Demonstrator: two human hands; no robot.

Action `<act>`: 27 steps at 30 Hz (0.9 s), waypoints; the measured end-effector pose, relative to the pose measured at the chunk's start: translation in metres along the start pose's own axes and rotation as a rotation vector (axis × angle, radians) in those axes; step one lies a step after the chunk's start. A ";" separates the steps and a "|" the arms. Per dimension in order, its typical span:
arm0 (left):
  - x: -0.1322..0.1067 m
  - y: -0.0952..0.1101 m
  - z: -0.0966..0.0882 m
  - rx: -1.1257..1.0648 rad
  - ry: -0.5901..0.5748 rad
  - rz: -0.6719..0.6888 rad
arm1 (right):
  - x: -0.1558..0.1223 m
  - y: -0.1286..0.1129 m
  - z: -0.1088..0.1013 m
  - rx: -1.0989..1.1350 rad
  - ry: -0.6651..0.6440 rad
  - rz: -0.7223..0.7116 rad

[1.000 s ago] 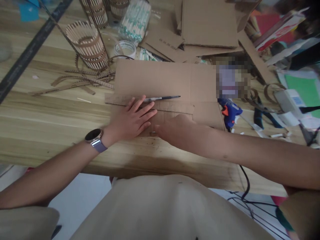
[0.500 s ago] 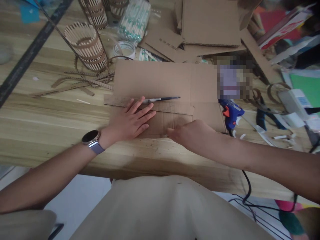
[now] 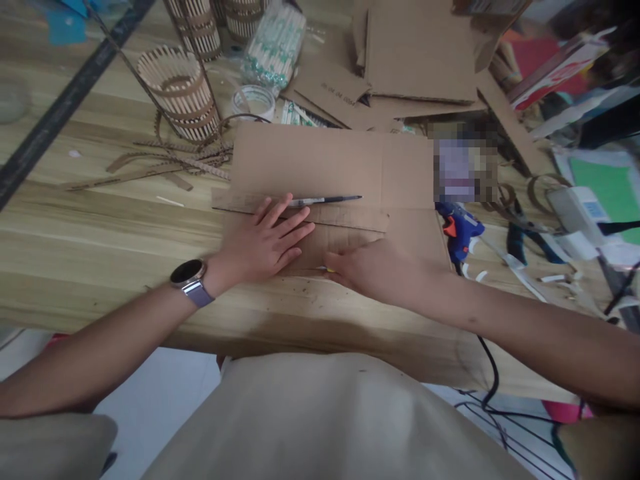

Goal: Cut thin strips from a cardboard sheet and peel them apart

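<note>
A flat cardboard sheet (image 3: 310, 160) lies on the wooden table, with a narrow cardboard strip (image 3: 350, 220) across it. My left hand (image 3: 270, 240) is spread flat over the sheet and the strip's left part, pressing on both. Beside its fingertips a pen (image 3: 330, 199) rests along the strip. Near the sheet's front edge, my right hand (image 3: 367, 270) is closed on a small yellow tool (image 3: 331, 269). Only a bit of yellow and a thin pale tip show at the fingertips; the fingers hide the rest.
A blue glue gun (image 3: 461, 230) and dark-handled pliers (image 3: 533, 241) lie on the right, among scraps. Stick baskets (image 3: 187, 100), a tape roll (image 3: 254, 101) and bagged sticks (image 3: 275, 50) stand behind. Cardboard strips (image 3: 170, 160) lie left. A black cord (image 3: 490, 367) hangs over the front edge.
My right hand has shifted slightly left along the sheet's front edge, and a bit of yellow now shows at its fingertips. My left hand stays flat in place. The view has shifted a little.
</note>
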State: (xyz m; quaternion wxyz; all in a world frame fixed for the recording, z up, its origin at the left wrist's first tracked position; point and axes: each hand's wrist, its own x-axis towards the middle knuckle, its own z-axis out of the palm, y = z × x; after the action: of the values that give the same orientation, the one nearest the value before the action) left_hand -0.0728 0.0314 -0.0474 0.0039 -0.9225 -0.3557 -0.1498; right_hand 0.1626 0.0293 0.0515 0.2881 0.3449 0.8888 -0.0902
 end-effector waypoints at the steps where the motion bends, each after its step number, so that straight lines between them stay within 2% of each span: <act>1: 0.000 0.000 -0.001 -0.006 0.001 -0.002 | 0.005 -0.006 0.000 -0.007 0.009 -0.006; 4: 0.001 0.002 -0.002 -0.030 0.002 -0.005 | 0.013 -0.013 0.001 -0.019 0.023 -0.002; 9: 0.001 0.003 -0.004 -0.088 -0.008 -0.033 | 0.011 -0.009 0.002 -0.052 0.053 -0.055; 15: 0.003 0.004 -0.005 -0.098 -0.022 -0.038 | 0.009 -0.018 -0.005 -0.108 -0.037 -0.017; 19: 0.002 0.003 -0.004 -0.090 -0.035 -0.043 | 0.006 -0.023 -0.011 -0.132 -0.049 -0.014; 23: -0.001 -0.002 0.001 -0.075 -0.042 -0.008 | -0.002 -0.017 -0.008 -0.144 -0.027 -0.006; 27: -0.003 -0.007 0.005 -0.054 -0.020 0.011 | -0.016 -0.003 0.005 -0.141 -0.066 0.079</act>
State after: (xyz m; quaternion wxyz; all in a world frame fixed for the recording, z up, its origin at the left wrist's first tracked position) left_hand -0.0779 0.0347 -0.0541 -0.0236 -0.9258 -0.3463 -0.1498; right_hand 0.1721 0.0167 0.0565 0.3441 0.3554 0.8686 -0.0273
